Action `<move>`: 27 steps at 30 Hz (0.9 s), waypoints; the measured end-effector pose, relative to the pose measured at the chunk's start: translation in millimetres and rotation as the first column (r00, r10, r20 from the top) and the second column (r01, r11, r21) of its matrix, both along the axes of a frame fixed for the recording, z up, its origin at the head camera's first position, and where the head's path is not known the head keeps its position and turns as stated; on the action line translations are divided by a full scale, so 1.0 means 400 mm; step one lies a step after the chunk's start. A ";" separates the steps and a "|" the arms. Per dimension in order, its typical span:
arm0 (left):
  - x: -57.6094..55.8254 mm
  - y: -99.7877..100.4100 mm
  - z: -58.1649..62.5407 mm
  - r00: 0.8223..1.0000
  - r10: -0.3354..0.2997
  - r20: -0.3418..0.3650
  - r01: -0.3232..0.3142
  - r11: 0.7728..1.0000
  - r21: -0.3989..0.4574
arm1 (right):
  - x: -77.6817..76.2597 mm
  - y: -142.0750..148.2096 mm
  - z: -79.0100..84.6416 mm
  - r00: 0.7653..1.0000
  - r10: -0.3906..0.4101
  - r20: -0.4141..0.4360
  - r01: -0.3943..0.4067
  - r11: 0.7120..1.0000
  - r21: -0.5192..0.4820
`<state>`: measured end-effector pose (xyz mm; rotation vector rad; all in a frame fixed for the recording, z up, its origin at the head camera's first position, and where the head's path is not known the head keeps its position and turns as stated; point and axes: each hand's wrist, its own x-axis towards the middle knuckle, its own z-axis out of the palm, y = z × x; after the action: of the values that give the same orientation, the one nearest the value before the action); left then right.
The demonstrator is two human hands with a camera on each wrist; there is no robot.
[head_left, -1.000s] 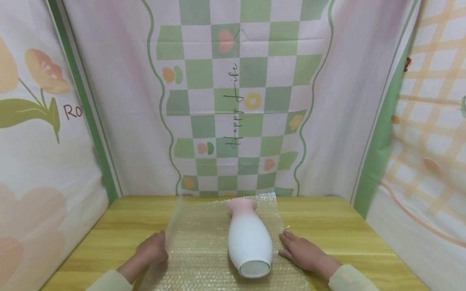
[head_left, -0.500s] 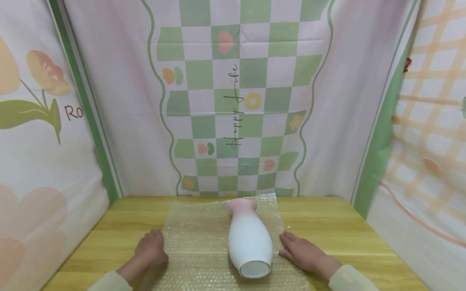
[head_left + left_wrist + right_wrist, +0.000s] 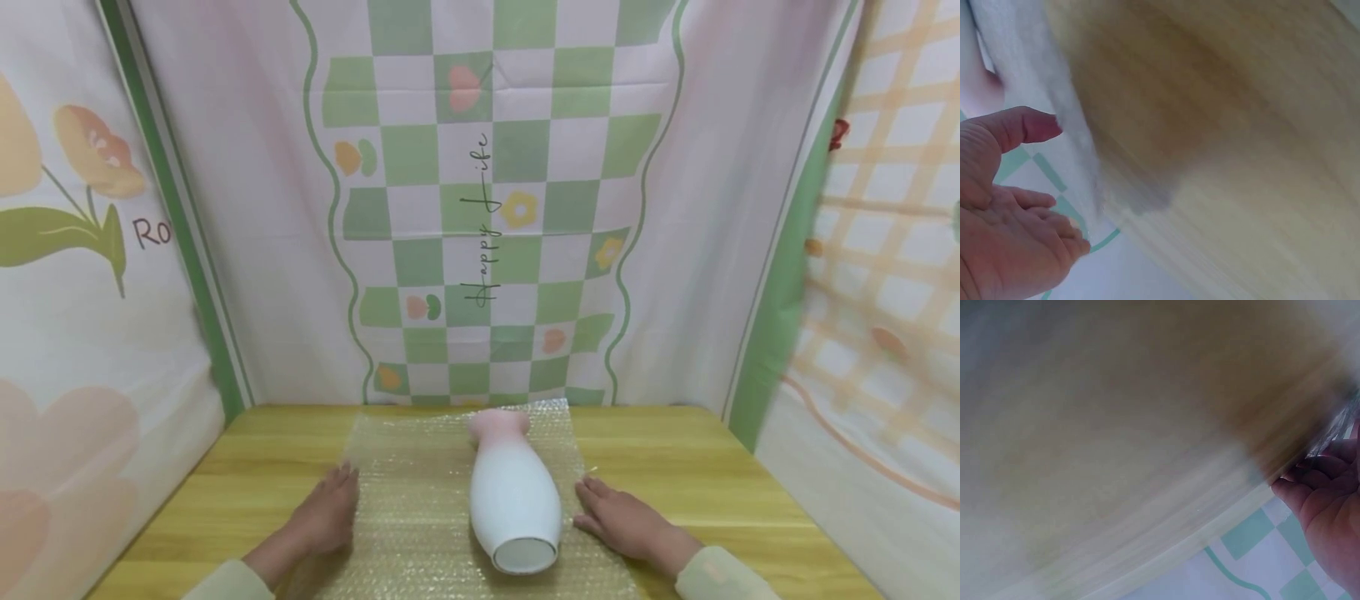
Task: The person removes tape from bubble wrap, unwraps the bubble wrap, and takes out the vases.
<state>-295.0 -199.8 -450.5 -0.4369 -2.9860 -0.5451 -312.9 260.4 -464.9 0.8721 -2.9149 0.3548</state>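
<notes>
A vase (image 3: 517,492), white with a pink neck, lies on its side on a sheet of bubble wrap (image 3: 416,508), its round base facing me. At the sheet's left edge is my left hand (image 3: 324,512), fingers extended forward. In the left wrist view the thumb stands apart from the fingers, its tip right at the bubble wrap's edge (image 3: 1072,106). My right hand (image 3: 626,518) rests beside the sheet's right edge with fingers stretched toward it, a short way from the vase. The right wrist view shows the fingertips low at the table surface, close to the clear wrap.
The wood-grain table (image 3: 697,475) extends to both sides of the wrap. Behind it hangs a green-and-white checked cloth (image 3: 517,275). Printed curtains stand close on the left (image 3: 90,333) and right (image 3: 862,358).
My left hand has loosened from the wrap's left edge, its fingers straightening and shifting slightly right. That edge has settled lower. The right hand and the vase stay put.
</notes>
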 end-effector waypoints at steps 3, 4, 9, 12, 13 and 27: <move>0.004 0.000 -0.006 0.999 -0.041 0.005 0.041 0.999 0.011 | 0.000 -0.001 0.000 1.000 0.004 -0.003 -0.004 1.000 -0.001; 0.005 0.000 -0.007 0.999 -0.048 0.005 0.048 0.999 0.010 | 0.000 -0.001 0.001 1.000 0.006 -0.005 -0.006 1.000 -0.001; 0.002 0.001 -0.014 0.999 -0.037 0.021 0.037 0.999 0.016 | -0.001 -0.002 0.002 1.000 0.007 -0.007 -0.007 1.000 0.008; -0.001 -0.001 -0.022 0.999 -0.027 0.041 0.026 0.999 0.032 | -0.001 -0.003 0.003 1.000 0.004 0.001 -0.004 1.000 0.010; -0.003 -0.002 -0.025 0.999 -0.027 0.046 0.025 0.999 0.035 | -0.001 -0.003 0.004 1.000 0.002 0.006 -0.002 1.000 0.010; 0.006 -0.008 -0.033 0.987 -0.064 0.146 0.051 0.995 0.090 | 0.003 -0.001 0.005 0.999 0.020 -0.033 -0.019 1.000 0.014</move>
<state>-292.4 -203.0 -463.8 -0.4973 -3.0834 -0.7402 -311.9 260.1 -463.0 0.9004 -2.8841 0.3194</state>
